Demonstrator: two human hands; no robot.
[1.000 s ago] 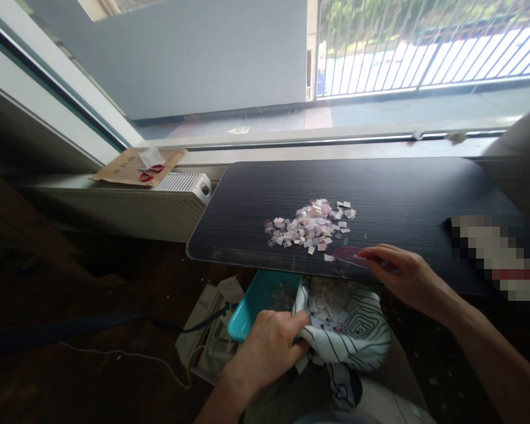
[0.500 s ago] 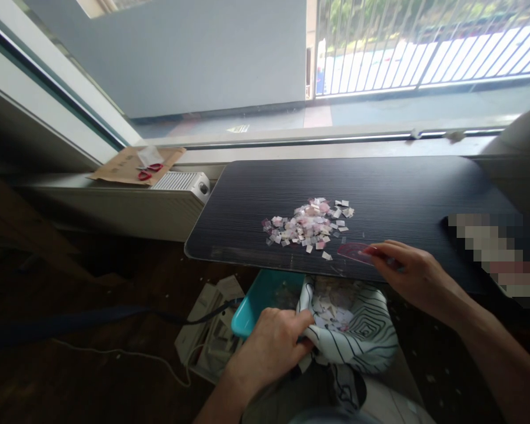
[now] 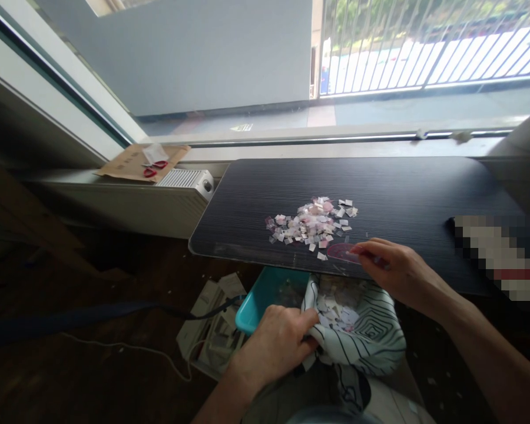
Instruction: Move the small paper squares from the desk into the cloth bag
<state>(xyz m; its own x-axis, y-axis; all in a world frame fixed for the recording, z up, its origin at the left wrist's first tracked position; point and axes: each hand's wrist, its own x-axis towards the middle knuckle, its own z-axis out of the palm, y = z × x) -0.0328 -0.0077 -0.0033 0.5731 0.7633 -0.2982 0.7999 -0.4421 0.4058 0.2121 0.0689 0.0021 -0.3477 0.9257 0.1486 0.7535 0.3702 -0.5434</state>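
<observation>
My right hand [image 3: 391, 262] pinches a thin pink see-through plastic piece [image 3: 339, 252], rounded like a protractor. It lies low over the near edge of the dark table [image 3: 406, 194], close to a few loose squares. Just beyond it spreads a pile of small white and pinkish square pieces [image 3: 311, 221]. Below the table edge, my left hand [image 3: 282, 335] is closed on the near-left rim of a pale cloth bag [image 3: 375, 338] with black lines. Many small pale pieces [image 3: 338, 312] lie inside this bag. The far ends of my left fingers are hidden by the cloth.
A turquoise tub [image 3: 252, 300] stands left of the bag, under the table edge. Red-handled scissors [image 3: 152, 171] lie on a brown envelope [image 3: 128, 164] on the sill. White parts [image 3: 216, 335] and a cable [image 3: 136, 351] are on the floor. A blurred-out object [image 3: 490, 253] is at the right.
My right hand has moved left with the pink plastic piece, bringing its tip nearer the loose squares. My left hand keeps its grip on the cloth bag. The view has shifted slightly.
</observation>
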